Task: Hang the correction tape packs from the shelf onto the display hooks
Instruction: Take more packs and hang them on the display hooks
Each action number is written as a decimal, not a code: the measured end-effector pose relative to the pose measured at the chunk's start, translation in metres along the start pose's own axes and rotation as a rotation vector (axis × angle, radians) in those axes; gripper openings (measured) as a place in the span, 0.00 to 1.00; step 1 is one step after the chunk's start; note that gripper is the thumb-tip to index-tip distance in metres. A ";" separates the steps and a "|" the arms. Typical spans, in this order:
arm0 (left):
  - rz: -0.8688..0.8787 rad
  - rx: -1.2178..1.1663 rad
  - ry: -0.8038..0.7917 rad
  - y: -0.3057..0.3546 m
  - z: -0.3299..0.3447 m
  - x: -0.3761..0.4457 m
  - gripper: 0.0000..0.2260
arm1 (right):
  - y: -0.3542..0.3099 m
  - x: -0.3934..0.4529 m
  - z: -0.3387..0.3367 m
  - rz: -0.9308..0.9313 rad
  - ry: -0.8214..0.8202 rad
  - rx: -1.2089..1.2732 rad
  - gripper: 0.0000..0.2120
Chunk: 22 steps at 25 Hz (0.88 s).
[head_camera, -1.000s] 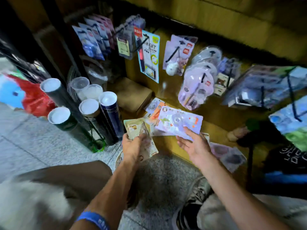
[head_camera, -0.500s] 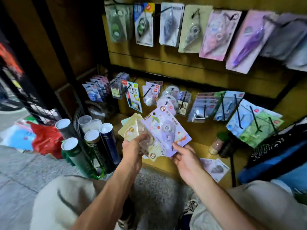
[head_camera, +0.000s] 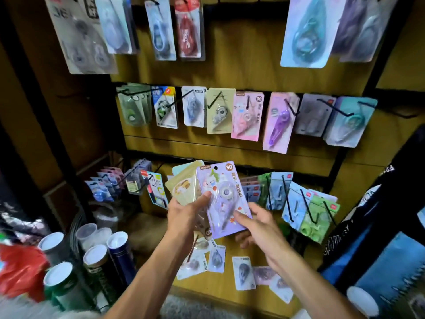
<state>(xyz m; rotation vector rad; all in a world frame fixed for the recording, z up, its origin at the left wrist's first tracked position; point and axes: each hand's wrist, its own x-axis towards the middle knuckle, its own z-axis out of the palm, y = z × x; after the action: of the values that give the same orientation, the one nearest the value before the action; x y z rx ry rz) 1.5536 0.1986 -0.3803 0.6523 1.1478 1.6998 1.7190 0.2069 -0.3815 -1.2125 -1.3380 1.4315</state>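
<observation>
My left hand (head_camera: 187, 216) grips a fanned stack of correction tape packs (head_camera: 184, 187), beige and green cards behind. At the front of the fan is a purple pack (head_camera: 224, 199) with a cartoon cat and a "30" badge. My right hand (head_camera: 255, 223) pinches that purple pack at its lower right corner. Several loose packs (head_camera: 215, 259) lie flat on the wooden shelf (head_camera: 220, 286) below my hands. Display hooks (head_camera: 216, 100) carrying hung packs run in rows across the wooden wall; a pink pack (head_camera: 247, 116) with the same "30" badge hangs in the middle row.
Cylindrical tubes with white lids (head_camera: 94, 256) stand on the floor at lower left beside a red bag (head_camera: 20, 270). Dark clothing and a blue bag (head_camera: 379, 249) hang at right. More hung packs (head_camera: 305, 203) crowd the lowest hook row right of my hands.
My view has tilted up from the shelf to the hook wall. Both hands have risen with the packs, and the purple pack has turned from lying sideways to nearly upright.
</observation>
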 end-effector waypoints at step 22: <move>0.008 -0.194 -0.029 0.047 0.038 0.030 0.19 | -0.091 0.043 -0.026 -0.395 0.266 -0.059 0.09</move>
<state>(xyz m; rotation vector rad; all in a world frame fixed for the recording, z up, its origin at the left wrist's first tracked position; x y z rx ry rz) 1.5535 0.2358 -0.3243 0.5590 0.9462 1.7766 1.7309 0.2640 -0.2953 -1.0600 -1.3485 0.9259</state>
